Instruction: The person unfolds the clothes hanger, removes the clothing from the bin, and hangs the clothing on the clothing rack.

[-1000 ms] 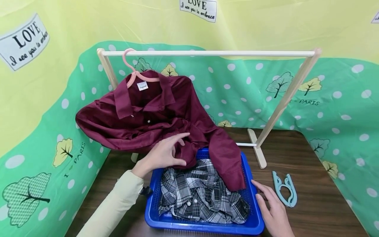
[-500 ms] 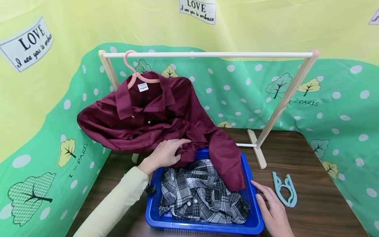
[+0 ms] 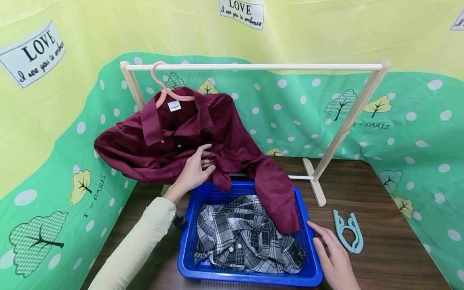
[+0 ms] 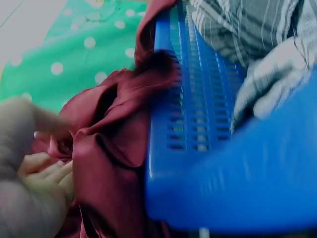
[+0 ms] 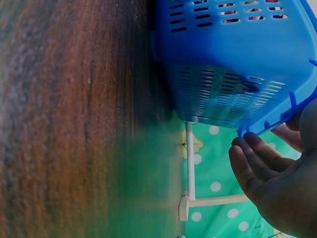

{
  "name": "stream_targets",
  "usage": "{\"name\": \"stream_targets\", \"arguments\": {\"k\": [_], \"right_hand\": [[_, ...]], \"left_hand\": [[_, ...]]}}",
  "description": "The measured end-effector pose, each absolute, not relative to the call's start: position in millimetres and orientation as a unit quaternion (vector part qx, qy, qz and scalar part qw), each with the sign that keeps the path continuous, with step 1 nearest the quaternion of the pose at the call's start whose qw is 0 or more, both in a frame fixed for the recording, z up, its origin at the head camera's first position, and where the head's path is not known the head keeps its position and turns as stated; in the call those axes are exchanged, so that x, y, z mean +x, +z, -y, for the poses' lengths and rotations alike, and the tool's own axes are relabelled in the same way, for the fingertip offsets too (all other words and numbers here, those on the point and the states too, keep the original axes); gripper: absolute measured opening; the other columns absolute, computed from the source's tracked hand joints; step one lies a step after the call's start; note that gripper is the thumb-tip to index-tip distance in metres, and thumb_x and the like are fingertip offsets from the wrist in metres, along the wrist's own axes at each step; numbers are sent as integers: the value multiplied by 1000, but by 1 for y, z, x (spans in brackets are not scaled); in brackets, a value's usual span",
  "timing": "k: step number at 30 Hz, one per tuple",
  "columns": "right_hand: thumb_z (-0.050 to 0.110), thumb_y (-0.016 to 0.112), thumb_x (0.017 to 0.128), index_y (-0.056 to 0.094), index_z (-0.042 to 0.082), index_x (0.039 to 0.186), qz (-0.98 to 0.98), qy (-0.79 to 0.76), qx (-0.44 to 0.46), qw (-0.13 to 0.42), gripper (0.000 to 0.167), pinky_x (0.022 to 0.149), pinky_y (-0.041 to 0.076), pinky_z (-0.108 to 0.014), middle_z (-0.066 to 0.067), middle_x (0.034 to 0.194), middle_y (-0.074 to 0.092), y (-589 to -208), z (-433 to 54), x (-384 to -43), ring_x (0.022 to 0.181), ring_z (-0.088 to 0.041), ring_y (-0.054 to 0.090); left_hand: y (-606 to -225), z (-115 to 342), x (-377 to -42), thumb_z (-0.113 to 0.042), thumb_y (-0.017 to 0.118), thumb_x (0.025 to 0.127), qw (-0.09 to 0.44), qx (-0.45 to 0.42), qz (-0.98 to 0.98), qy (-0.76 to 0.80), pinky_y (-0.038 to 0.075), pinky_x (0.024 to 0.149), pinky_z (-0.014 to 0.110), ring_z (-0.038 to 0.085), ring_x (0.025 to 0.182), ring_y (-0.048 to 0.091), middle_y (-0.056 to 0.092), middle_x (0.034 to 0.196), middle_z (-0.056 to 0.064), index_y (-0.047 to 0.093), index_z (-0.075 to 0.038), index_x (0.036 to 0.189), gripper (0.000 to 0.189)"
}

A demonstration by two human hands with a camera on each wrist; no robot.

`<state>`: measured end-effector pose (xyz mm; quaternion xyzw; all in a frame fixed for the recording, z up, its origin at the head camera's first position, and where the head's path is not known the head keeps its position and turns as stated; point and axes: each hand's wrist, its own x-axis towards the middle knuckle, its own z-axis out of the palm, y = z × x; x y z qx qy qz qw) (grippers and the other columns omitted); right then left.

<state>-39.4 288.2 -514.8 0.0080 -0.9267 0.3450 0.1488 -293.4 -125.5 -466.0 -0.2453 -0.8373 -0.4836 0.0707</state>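
A maroon button shirt (image 3: 232, 117) hangs on a pink hanger (image 3: 159, 76) from the rack's bar. Its front is bunched up, and one sleeve drapes into a blue basket (image 3: 250, 278). My left hand (image 3: 195, 169) grips a gathered part of the shirt front above the basket's back left corner. In the left wrist view, maroon cloth (image 4: 111, 183) runs between the curled fingers and the basket wall. Inside the basket lies a black and white plaid shirt (image 3: 243, 237). Fairly straight fingers of my right hand (image 3: 335, 255) rest against the basket's right rim.
A wooden rack with a white bar (image 3: 272, 67) stands at the back of the dark wooden table (image 3: 391, 241). Right of the basket lies a light blue folded hanger (image 3: 349, 233). A patterned green and yellow cloth (image 3: 290, 108) covers the wall behind.
My left hand has taken hold of the maroon shirt's front and drawn it up and left, lifting that part out of the basket. The right hand stays on the rim.
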Motion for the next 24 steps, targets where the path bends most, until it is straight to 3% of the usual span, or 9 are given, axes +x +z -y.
{"name": "stream_targets", "arguments": {"k": [3, 4, 7, 10, 13, 17, 21, 24], "right_hand": [[17, 57, 117, 65, 15, 154, 927, 347, 6, 143, 37, 79, 60, -24, -7, 139, 68, -515, -289, -39, 115, 17, 48], [18, 57, 118, 65, 15, 154, 927, 347, 6, 142, 37, 79, 60, -24, -7, 139, 68, -515, -289, -39, 115, 16, 49], [18, 56, 118, 65, 16, 154, 927, 348, 9, 142, 37, 78, 60, -25, -8, 139, 68, -516, -289, -39, 115, 11, 53], [18, 56, 118, 65, 17, 154, 928, 347, 9, 139, 38, 78, 60, -25, -7, 139, 68, -517, -289, -39, 115, 10, 55], [19, 57, 118, 65, 17, 154, 930, 343, 6, 135, 38, 80, 60, -25, -6, 140, 68, -517, -289, -39, 116, 12, 53], [19, 57, 117, 66, 17, 154, 929, 341, 4, 140, 38, 84, 58, -21, -6, 140, 68, -516, -289, -39, 117, 15, 50], [18, 57, 117, 66, 17, 154, 927, 344, 7, 147, 38, 86, 48, -8, -6, 139, 69, -516, -289, -38, 117, 18, 48], [17, 57, 117, 66, 17, 154, 926, 345, 9, 150, 38, 87, 46, -5, -6, 139, 69, -516, -289, -38, 118, 20, 47]], "left_hand": [[-459, 129, -288, -12, 78, 103, 3, -285, 831, -478, 45, 123, 56, 45, 151, 52, 42, 168, 30, 30, -7, 174, 86], [-465, 133, -290, -22, 77, 106, -26, -302, 834, -461, 37, 129, 56, 43, 159, 42, 34, 175, 27, 25, -9, 176, 89], [-481, 143, -297, -49, 68, 110, -111, -327, 860, -377, 25, 135, 51, 36, 168, 25, 23, 182, 19, 21, -11, 178, 91], [-478, 146, -289, -57, 57, 114, -186, -317, 876, -312, 21, 136, 51, 35, 170, 19, 21, 183, 18, 20, -9, 178, 88], [-447, 135, -265, -42, 57, 117, -210, -268, 899, -276, 23, 134, 60, 42, 168, 23, 26, 181, 22, 23, -4, 176, 78], [-428, 121, -248, -37, 61, 116, -162, -248, 930, -218, 34, 129, 60, 41, 162, 37, 37, 176, 21, 34, -9, 174, 70], [-413, 101, -235, -33, 65, 114, -122, -297, 926, -200, 44, 123, 60, 40, 153, 51, 49, 168, 20, 47, -9, 169, 63], [-413, 85, -229, -30, 65, 115, -118, -368, 894, -228, 48, 119, 56, 37, 146, 58, 57, 161, 19, 51, -9, 166, 57]]}}
